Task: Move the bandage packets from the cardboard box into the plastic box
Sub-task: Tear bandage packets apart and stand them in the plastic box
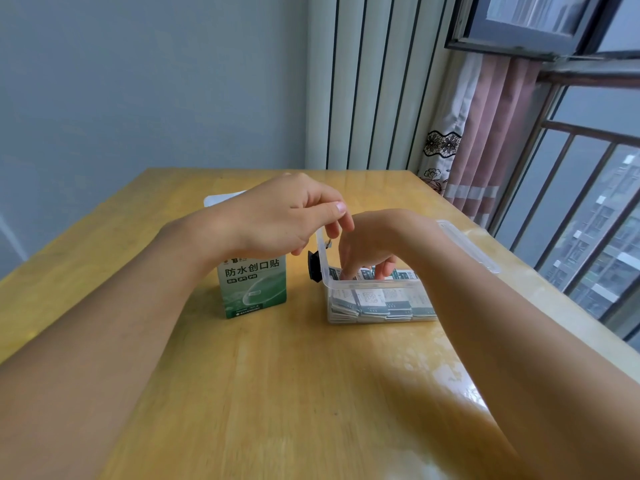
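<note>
A green-and-white cardboard box [254, 291] stands upright on the wooden table [277, 375]. To its right is the clear plastic box [367, 285], holding several bandage packets [375, 301] stacked on edge. My left hand [277, 220] hovers above the cardboard box, its thumb and curled forefinger pinching the plastic box's left rim. My right hand [374, 244] reaches down into the plastic box, and its fingertips and thumb pinch the tops of the packets there. Whatever is inside the cardboard box is hidden by my left hand.
A black round piece [313, 269] sticks out of the plastic box's left wall. A clear lid-like strip [467, 244] lies along its right side. A white flat piece [221, 197] lies behind my left hand. The table's right edge runs close to curtains and a barred window.
</note>
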{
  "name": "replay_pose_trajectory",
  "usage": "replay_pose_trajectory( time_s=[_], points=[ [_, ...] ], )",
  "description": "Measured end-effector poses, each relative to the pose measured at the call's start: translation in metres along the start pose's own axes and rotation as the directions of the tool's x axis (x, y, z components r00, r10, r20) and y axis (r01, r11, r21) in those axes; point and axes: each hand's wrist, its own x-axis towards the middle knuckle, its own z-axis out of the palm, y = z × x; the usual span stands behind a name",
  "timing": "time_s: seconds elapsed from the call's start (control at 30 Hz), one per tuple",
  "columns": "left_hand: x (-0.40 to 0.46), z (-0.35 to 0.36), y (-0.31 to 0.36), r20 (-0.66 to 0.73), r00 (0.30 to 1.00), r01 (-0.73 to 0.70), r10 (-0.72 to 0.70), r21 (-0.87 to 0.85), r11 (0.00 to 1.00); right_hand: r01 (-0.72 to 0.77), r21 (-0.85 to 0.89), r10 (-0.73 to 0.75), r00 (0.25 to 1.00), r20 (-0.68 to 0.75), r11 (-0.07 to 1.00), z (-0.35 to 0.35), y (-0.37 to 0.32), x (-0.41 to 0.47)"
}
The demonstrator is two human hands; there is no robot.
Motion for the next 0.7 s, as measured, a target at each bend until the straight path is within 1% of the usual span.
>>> replay_pose_trajectory(
  time_s=[0.5, 0.7],
  points=[
    [-0.0002, -0.0008, -0.0001, 0.003, 1.0, -0.005, 0.005, 0.013, 1.0, 0.003, 0.017, -0.003, 1.0, -0.007, 1.0, 0.0008, -0.0012, 0.0033],
    [0.0006, -0.0005, -0.0005, 0.004, 1.0, -0.01, 0.01, 0.019, 1.0, 0.007, 0.052, -0.007, 1.0, -0.004, 0.999, -0.0003, 0.0006, 0.0037]
  ],
)
